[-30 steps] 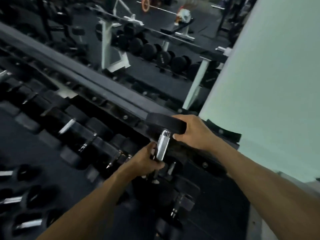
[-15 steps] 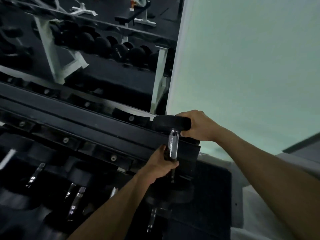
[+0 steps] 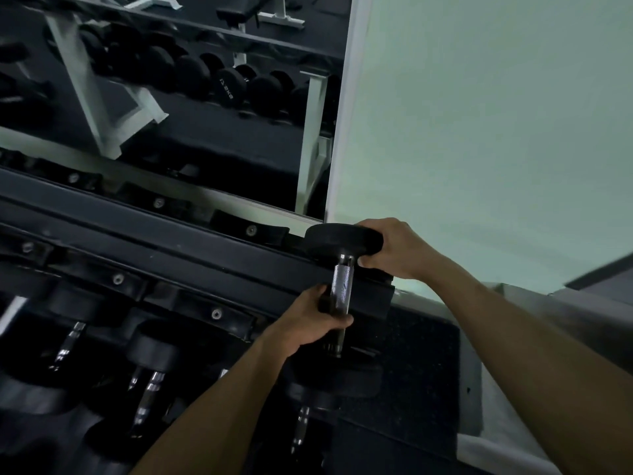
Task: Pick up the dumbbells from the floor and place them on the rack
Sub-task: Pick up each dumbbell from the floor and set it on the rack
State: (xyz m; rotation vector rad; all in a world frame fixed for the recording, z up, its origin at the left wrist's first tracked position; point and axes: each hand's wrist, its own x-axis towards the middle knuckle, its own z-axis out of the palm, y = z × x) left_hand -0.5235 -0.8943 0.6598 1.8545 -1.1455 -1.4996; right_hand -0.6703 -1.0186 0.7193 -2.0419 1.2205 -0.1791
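Note:
A black dumbbell (image 3: 342,286) with a knurled steel handle lies across the right end of the dark rack's top tier (image 3: 191,248). Its far head rests by the mirror's lower corner and its near head hangs over the tier's front rail. My left hand (image 3: 308,320) is wrapped around the handle's lower part. My right hand (image 3: 394,248) grips the right side of the far head. Whether the dumbbell's weight sits fully in the rack's cradle I cannot tell.
Several black dumbbells (image 3: 150,371) lie on the rack's lower tier at left and below my arms. A wall mirror (image 3: 178,97) behind the rack reflects another dumbbell rack. A pale green wall (image 3: 496,114) fills the right. Dark rubber floor (image 3: 421,371) shows at right.
The dumbbell has moved from in front of the rack up onto the right end of the top tier. Both hands kept their hold. The view has swung right toward the wall.

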